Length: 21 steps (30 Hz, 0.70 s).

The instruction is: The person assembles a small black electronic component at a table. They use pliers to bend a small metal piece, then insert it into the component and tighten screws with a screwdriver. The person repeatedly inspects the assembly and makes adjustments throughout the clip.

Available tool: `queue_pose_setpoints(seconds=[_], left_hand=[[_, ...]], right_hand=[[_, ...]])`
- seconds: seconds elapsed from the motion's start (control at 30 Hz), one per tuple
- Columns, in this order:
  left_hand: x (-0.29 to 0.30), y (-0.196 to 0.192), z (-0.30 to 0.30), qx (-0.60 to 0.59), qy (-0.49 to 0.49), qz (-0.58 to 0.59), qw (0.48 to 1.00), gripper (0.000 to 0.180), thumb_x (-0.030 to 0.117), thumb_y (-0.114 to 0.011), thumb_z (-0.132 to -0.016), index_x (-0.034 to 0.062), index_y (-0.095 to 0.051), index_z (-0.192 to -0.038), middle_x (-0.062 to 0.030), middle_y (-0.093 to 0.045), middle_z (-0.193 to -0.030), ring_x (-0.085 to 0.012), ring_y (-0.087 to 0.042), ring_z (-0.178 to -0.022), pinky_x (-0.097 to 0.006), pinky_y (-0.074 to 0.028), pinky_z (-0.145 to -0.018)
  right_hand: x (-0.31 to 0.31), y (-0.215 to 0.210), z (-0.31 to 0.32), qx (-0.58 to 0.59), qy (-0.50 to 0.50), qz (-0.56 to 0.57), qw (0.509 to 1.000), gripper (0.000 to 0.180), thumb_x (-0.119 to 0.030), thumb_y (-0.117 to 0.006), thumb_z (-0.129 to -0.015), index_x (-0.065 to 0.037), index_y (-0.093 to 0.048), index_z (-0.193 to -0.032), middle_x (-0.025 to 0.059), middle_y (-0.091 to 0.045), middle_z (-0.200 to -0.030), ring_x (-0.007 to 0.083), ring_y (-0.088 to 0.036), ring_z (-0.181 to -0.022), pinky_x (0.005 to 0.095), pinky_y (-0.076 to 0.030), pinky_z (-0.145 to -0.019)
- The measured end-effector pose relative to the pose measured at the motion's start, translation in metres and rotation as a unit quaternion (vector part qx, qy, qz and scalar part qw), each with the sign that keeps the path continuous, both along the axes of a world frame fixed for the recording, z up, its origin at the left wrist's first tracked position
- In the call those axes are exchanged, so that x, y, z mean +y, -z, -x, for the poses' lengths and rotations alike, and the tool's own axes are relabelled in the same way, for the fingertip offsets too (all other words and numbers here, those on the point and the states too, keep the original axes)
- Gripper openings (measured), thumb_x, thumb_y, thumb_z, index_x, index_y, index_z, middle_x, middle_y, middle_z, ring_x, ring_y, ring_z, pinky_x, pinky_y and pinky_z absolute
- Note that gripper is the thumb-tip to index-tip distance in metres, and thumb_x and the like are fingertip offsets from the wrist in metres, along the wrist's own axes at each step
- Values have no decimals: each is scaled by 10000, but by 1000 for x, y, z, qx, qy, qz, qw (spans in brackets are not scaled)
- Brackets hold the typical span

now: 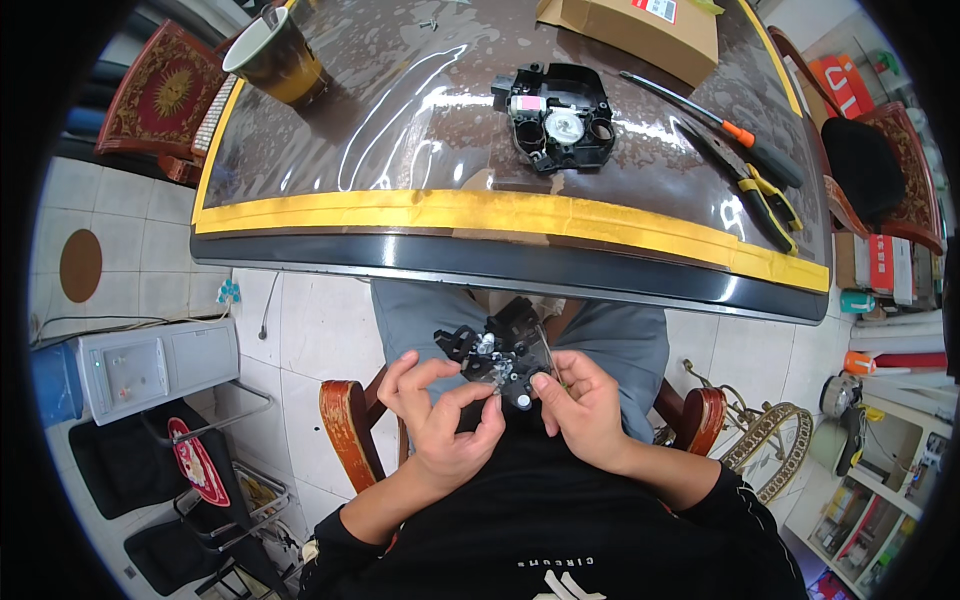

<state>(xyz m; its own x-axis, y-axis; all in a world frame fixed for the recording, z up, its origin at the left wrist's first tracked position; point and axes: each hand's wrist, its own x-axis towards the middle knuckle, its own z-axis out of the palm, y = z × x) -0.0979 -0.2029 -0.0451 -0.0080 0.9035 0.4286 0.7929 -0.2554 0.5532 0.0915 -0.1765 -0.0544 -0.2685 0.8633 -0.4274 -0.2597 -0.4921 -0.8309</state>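
Note:
Over my lap, below the table's front edge, I hold a black plastic mechanism [497,366] with small metal and white parts on its face. My right hand [584,408] grips its right side, thumb on top. At its lower left, my left hand [440,412] has thumb and index fingertip pinched together against the mechanism; whatever lies between them is too small to make out. The other left fingers are loosely bent. On the table ahead lies a black plastic housing [578,88] with a white gear [565,127] and a small motor [528,106].
On the table's right lie a long screwdriver [740,134] and yellow-black pliers [768,205]. A cardboard box [640,40] sits at the back, a paper cup [280,62] at the left, small screws [428,23] near the far edge. Yellow tape [480,211] lines the table's front edge.

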Motion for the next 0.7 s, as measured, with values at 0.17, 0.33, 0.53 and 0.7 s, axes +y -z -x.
queue_pose_setpoints(seconds=[0.17,0.33,0.53,0.7], left_hand=[[0,-7,7,-98,36,49,993,303,-35,-818,-679,66,-694,-936,-111,-653,-1055,-341,-573,-1062,-429,-447,-933],[10,-7,19,-86,130,-6,988,349,-139,-784,-663,13,-665,-954,-113,-710,-929,-294,-664,-803,-359,-533,-691],[17,-2,28,-29,214,-30,976,417,-151,-799,-657,7,-662,-1019,-117,-699,-964,-289,-660,-797,-361,-547,-684],[13,0,28,23,232,-53,971,422,-133,-804,-668,-3,-673,-1047,-130,-695,-1033,-298,-648,-845,-367,-553,-711]], right_hand=[[2,1,-3,12,9,20,1000,220,-96,-635,-1062,55,-600,-1219,76,-700,-911,54,-537,-533,198,-422,-481],[0,1,-4,5,9,18,1000,197,-85,-625,-1066,48,-602,-1210,75,-695,-919,49,-537,-563,199,-427,-489],[-7,-4,-1,-31,8,-44,999,199,-44,-667,-1032,42,-604,-1199,28,-686,-892,22,-542,-607,210,-427,-512],[-9,-4,-1,-44,17,-63,997,199,-43,-678,-1025,52,-605,-1184,28,-695,-900,16,-546,-628,217,-426,-524]])
